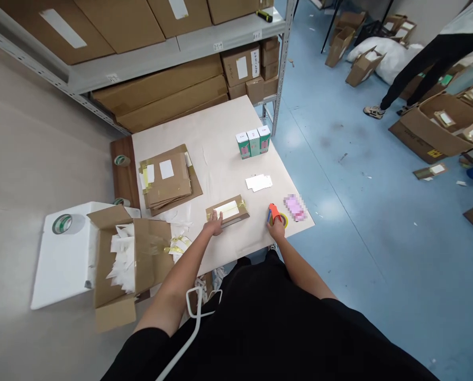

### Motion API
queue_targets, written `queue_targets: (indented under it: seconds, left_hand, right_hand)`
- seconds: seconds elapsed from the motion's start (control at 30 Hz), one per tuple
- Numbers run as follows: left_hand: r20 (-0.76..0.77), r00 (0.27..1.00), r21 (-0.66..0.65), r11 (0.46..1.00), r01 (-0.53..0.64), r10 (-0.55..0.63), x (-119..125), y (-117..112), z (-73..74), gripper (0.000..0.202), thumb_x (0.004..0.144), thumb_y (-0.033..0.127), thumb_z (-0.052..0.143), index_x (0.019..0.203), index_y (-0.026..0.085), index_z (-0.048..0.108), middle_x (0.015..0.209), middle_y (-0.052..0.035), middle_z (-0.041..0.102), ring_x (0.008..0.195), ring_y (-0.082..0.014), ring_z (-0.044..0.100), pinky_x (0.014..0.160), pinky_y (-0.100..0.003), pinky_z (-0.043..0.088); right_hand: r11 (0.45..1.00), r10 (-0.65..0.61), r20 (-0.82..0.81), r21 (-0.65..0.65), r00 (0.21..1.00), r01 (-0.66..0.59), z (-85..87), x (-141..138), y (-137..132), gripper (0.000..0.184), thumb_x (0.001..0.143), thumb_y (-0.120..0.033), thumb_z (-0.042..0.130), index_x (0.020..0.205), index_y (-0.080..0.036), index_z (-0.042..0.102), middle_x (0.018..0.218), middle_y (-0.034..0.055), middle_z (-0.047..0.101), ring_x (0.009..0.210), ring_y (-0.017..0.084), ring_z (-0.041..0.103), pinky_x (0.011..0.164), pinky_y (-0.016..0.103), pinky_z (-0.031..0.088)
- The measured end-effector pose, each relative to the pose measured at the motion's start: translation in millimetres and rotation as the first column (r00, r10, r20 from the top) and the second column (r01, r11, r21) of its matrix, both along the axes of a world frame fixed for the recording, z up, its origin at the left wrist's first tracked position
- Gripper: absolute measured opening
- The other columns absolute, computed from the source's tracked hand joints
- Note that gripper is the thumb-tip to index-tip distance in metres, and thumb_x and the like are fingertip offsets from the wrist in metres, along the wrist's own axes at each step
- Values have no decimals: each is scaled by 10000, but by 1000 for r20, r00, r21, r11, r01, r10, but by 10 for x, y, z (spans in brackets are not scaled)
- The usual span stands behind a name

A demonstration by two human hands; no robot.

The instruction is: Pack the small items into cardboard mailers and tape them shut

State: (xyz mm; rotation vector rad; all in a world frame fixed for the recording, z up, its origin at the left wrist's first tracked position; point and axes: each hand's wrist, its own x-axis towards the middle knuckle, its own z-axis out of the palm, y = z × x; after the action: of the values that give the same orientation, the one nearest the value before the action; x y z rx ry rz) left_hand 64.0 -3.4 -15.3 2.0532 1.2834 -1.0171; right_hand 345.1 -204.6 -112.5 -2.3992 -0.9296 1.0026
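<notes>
A small taped cardboard box (242, 210) with a white label lies near the table's front edge. My left hand (215, 224) rests on its left end, fingers apart and touching the cardboard. To the right, my right hand (276, 229) is closed around an orange and blue tape dispenser (274, 210), which carries a roll of yellowish tape. Just beyond the dispenser lies a pink, pixelated item (295, 207). White slips of paper (259, 182) lie behind the box, and three green-and-white cartons (253, 143) stand upright farther back.
Flattened cardboard (167, 182) is stacked on the table's left. An open carton (145, 254) of white paper stands at left, beside a white surface with a tape roll (62, 224). A metal shelf (173, 55) with boxes borders the back. Another person (427, 58) stands among cartons at right.
</notes>
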Motion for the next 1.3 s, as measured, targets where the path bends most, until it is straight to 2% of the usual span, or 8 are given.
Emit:
queue_targets:
  seconds: [0.17,0.43,0.6,0.7,0.83,0.93,1.07,1.3]
  left_hand:
    - [45,999,211,977,-39,30,-12,-281,-2,878,931,158,515,1700,215,95,1754,-159,-60,1628,-345,6,1144,-565,435]
    - [202,979,405,911,-80,-4,-119,-669,18,869,873,-22,356,1689,239,210,1765,-99,85,1623,-281,137,1035,-456,560]
    - [258,966,348,930,-117,25,-192,-573,-27,882,858,-50,374,1668,289,284,1751,-95,175,1605,-287,219,1061,-496,545]
    - [316,949,326,937,-126,17,-290,-582,-52,858,874,-63,356,1642,320,345,1749,-74,197,1601,-276,236,1088,-509,524]
    - [354,935,320,938,-132,11,-380,-652,-98,833,897,-46,363,1637,338,350,1747,-62,214,1605,-262,227,1083,-489,531]
    - [384,921,292,939,-181,58,-356,-652,-114,808,913,-15,403,1637,338,348,1750,-67,199,1607,-267,220,1099,-482,518]
    - [456,877,219,937,-272,149,-292,-629,-85,769,919,25,489,1610,350,399,1745,-67,227,1599,-267,244,1151,-466,468]
    - [634,732,158,885,-438,250,-376,-652,-2,559,923,134,584,1462,282,600,1662,-69,422,1544,-260,375,1186,-445,421]
  right_hand:
    - [993,-9,50,-117,999,15,-25,-83,120,686,898,-467,642,1424,-55,486,1452,282,551,1390,386,477,1117,451,383]
    - [968,-65,-40,-244,997,53,30,142,210,379,824,-277,693,1186,-175,641,1202,226,689,1208,367,626,962,461,464]
    - [998,9,-65,-55,998,-13,293,99,235,174,747,-274,718,864,-234,595,947,121,693,934,325,671,777,399,489]
    - [983,88,-103,169,991,-70,557,-34,424,242,734,-355,714,740,-267,488,769,28,625,735,256,604,664,350,454]
    - [875,266,-208,461,941,-145,988,-311,778,290,736,-468,731,771,-253,541,777,3,632,735,218,565,697,334,470]
    - [794,410,-369,594,834,-128,1221,-574,969,324,752,-502,752,897,-227,662,921,36,714,865,231,625,834,360,513]
    - [831,446,-559,549,699,-91,1237,-847,1007,425,690,-530,821,953,-218,704,1013,57,758,956,245,690,926,395,539]
    - [874,437,-576,453,691,-176,1051,-840,870,447,622,-529,866,892,-221,687,944,45,771,939,248,724,950,422,549]
